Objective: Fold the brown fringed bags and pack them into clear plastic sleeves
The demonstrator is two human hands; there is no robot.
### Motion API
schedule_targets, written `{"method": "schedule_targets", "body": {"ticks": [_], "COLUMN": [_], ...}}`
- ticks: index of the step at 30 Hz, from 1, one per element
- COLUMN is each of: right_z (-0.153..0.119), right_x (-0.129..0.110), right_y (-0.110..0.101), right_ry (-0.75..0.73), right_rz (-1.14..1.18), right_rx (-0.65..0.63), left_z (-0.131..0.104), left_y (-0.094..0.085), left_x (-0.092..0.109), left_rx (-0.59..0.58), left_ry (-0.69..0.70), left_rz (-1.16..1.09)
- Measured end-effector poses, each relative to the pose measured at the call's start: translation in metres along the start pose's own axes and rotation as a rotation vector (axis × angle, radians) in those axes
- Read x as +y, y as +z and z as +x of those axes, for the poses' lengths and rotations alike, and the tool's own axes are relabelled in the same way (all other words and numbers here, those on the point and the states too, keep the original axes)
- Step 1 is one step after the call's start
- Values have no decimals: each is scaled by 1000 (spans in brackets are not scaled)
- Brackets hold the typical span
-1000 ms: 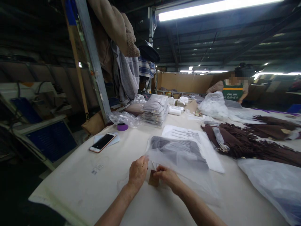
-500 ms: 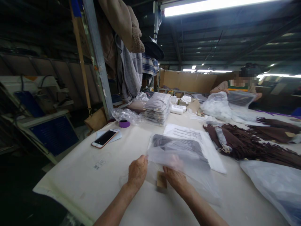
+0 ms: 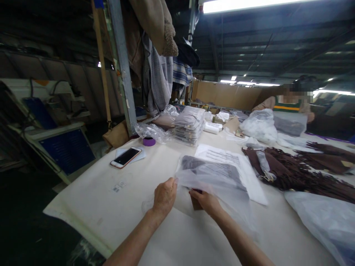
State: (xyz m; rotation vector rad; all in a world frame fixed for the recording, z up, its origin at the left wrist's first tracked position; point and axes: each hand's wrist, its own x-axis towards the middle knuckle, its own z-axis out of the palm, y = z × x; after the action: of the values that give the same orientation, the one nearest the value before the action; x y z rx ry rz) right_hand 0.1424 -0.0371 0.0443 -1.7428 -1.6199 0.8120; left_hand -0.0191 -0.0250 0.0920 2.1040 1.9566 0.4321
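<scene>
A clear plastic bag [image 3: 230, 207] lies in front of me with a folded dark grey cloth [image 3: 216, 170] inside it. My left hand [image 3: 165, 195] pinches the left edge of the bag between thumb and fingers. At the near, open side of the bag, my right hand [image 3: 209, 202] is closed on a small brown card tag [image 3: 196, 202]. Some of its fingers are hidden behind the tag and the film. Beneath the bag's far side is a white sheet with dark printed lines [image 3: 219, 153].
A phone [image 3: 126, 157], a purple tape roll [image 3: 149, 141] and a stack of bagged goods [image 3: 188, 127] stand at the left and back. Brown fringed scarves [image 3: 294, 170] and another plastic bag [image 3: 324, 214] lie right. A co-worker [image 3: 288, 105] handles a bag across the table.
My right hand has come out from under the film toward the bag's near edge, and now grips the brown tag. The left hand keeps its pinch. The view has shifted slightly.
</scene>
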Motion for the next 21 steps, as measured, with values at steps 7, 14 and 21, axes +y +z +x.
{"method": "schedule_targets", "body": {"ticks": [7,14,21], "right_z": [0,-15,-8], "right_x": [-4,33,39], "right_y": [30,35,33], "right_ry": [-279,-339,-431], "right_rz": [-231,-365,-322], "right_rx": [144,239,196], "left_z": [-1,-3,-3], "left_y": [0,1,0], "left_x": [0,-8,-6], "left_rx": [18,19,38], "left_ry": [32,40,32], "left_rz": [-8,-24,-48]}}
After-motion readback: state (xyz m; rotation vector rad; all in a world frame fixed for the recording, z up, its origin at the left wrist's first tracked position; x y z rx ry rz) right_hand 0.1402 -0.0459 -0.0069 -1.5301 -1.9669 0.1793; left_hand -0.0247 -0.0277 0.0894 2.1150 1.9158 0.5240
